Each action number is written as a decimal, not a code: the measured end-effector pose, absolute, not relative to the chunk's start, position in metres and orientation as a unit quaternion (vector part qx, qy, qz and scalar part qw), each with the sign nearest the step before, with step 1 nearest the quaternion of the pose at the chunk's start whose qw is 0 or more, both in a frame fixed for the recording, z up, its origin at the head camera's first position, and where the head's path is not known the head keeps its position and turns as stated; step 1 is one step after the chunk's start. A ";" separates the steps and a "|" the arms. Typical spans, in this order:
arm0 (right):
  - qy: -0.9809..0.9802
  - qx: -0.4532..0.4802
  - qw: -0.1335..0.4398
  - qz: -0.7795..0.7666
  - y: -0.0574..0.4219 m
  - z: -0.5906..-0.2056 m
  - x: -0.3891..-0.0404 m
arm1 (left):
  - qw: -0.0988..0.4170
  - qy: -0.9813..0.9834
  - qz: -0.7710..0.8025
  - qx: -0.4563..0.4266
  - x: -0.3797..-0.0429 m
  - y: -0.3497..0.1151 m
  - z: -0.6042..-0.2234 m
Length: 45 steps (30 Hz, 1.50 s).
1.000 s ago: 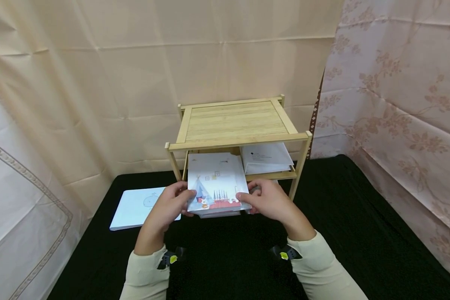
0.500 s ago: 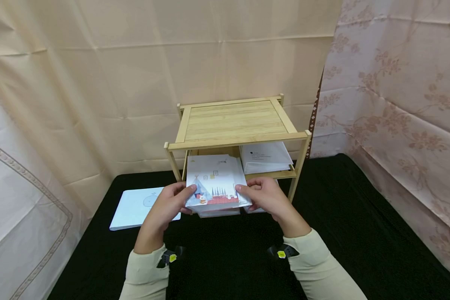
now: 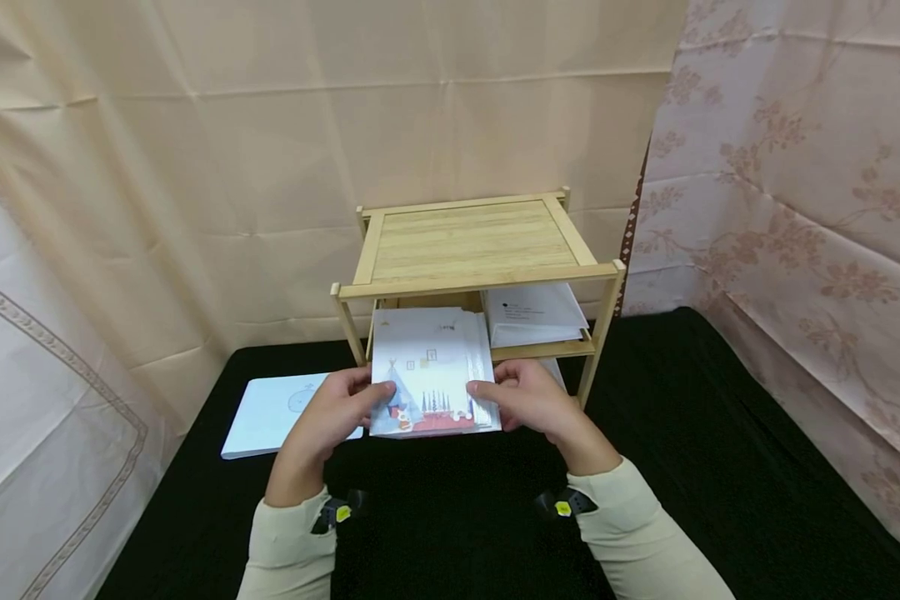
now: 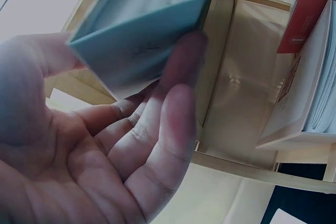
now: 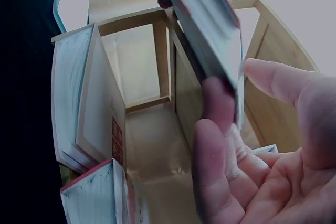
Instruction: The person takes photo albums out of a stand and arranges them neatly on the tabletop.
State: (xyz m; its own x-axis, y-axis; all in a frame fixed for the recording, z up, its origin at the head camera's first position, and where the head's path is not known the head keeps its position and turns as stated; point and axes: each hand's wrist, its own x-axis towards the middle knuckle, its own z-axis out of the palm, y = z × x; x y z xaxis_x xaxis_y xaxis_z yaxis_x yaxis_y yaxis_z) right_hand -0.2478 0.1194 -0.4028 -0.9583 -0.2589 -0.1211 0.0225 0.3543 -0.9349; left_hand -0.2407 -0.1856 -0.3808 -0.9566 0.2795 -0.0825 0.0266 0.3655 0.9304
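Note:
Both hands hold a small white photo album (image 3: 423, 337), its cover printed with a blue tent and red-pink drawings, in front of the shelf. At its left edge, my left hand (image 3: 335, 417) pinches it, thumb on the cover and fingers beneath. My right hand (image 3: 534, 404) grips the opposite edge the same way. Layered page edges show along the right side of the cover. The left wrist view gives the album's teal edge (image 4: 144, 45) between thumb and fingers. In the right wrist view, its page block (image 5: 202, 22) slants above my fingertips.
Behind the album stands a two-tier wooden shelf (image 3: 465, 242). Another white album (image 3: 536, 315) lies at the right on its lower tier. On the black cloth (image 3: 450, 525), a pale album (image 3: 270, 412) with a line drawing lies left. A red-edged album (image 4: 310, 14) appears below the shelf.
The held album has tilted so its cover faces me more, and its near edge has come lower, covering the albums beneath. More page edges show at its right. Both hands keep their grip.

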 end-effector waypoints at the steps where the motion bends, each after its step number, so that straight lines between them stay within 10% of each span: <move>1: 0.812 -0.073 0.125 -0.565 0.119 -0.404 -0.248 | 0.113 0.820 0.554 0.092 -0.241 -0.185 -0.381; 45: 0.821 -0.149 0.118 -0.538 0.096 -0.414 -0.218 | 0.097 0.891 0.436 0.081 -0.205 -0.209 -0.382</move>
